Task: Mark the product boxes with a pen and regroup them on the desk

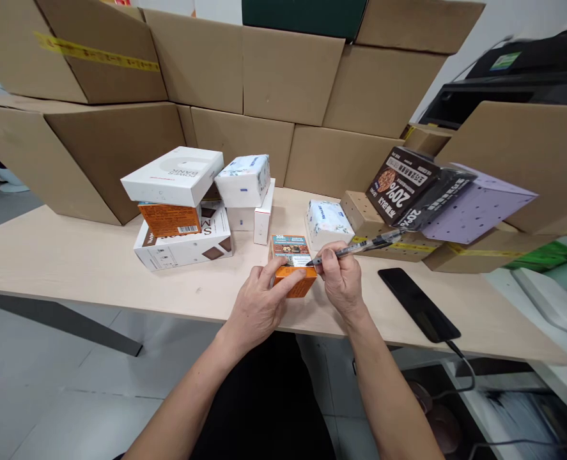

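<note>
Left hand [263,299]: fingers hold blue-and-orange box [298,289], apparently steadying it | Right hand [343,278]: fingers pinch pen [362,245], probably for control, tip at white label [299,261] | Box: near table [84,255]'s front edge, likely for easy reach

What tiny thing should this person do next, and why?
Probably draw the pen lightly along the white patch on the orange box: the right hand holds the pen with its tip at that patch, though contact is hard to tell, and the left hand rests on the box, seemingly steadying it.
</note>
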`<state>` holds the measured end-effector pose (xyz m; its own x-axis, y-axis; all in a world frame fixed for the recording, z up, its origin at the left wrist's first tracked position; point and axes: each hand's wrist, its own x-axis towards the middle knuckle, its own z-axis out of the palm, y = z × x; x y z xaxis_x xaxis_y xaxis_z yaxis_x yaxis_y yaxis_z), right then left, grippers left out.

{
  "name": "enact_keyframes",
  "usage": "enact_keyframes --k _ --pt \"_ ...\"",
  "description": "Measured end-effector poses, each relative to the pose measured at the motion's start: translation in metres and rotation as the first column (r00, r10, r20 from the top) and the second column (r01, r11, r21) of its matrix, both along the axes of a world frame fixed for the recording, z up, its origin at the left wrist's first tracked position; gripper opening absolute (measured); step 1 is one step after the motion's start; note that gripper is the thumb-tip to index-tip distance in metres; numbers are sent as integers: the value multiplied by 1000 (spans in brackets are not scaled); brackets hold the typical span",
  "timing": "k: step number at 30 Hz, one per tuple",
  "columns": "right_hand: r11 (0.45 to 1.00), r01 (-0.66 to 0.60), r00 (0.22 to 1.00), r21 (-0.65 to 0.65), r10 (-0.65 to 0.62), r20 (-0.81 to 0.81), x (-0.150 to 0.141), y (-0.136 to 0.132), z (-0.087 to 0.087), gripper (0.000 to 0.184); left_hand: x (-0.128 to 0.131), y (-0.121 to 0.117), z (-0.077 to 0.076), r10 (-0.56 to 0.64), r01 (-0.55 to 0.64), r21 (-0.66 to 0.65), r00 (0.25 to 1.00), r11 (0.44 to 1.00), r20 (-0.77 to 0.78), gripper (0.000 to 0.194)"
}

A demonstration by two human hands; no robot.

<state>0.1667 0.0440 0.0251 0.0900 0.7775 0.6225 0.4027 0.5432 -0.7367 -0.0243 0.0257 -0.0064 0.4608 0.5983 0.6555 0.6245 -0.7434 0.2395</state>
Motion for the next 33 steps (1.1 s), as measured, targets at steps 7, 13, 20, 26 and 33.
enact_keyframes --k 7,13,20,26,33 --pt "1000 11 998 7 -11 56 1 0 2 31 0 0 0 -6 6 -4 1000 1000 5 60" --pt "1000 7 999 -1 -7 52 1 1 1 32 -1 0 1 -4 4 -11 1000 1000 3 60" --pt "1000 -7 999 -20 8 45 0 -1 3 33 0 0 0 1 -1 -10 1000 1000 5 61" --pt "998 56 975 2 -55 -213 1 0 0 33 1 1 0 15 -15 -3 1000 1000 -3 58" --pt "977 54 999 -207 -52 14 34 -15 14 32 0 0 0 9 -9 10 1000 1000 -7 58"
